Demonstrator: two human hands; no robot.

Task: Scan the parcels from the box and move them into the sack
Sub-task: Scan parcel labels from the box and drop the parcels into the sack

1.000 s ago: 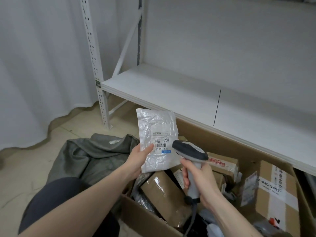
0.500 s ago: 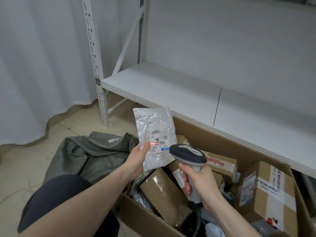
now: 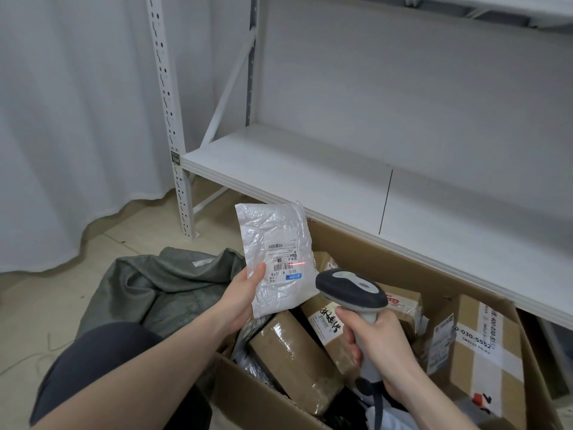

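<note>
My left hand [image 3: 240, 297] grips a flat white plastic parcel [image 3: 273, 240] by its lower left edge and holds it upright above the cardboard box [image 3: 266, 395]. A red scan line lies across the barcode on its label. My right hand [image 3: 376, 349] grips the handle of a grey and white barcode scanner [image 3: 350, 288], which points at the parcel from the right. The box holds several brown taped parcels [image 3: 291, 355]. The grey-green sack [image 3: 161, 290] lies crumpled on the floor left of the box.
A white metal shelf [image 3: 325, 178] runs just behind the box, with its upright post [image 3: 169, 119] at the left. A white curtain hangs at far left. My dark-clothed knee [image 3: 99, 358] is at the lower left, in front of the sack.
The red scan line has shifted right along the label's barcode. The parcel and scanner have stayed close together, with only slight movement; the camera view has shifted a little.
</note>
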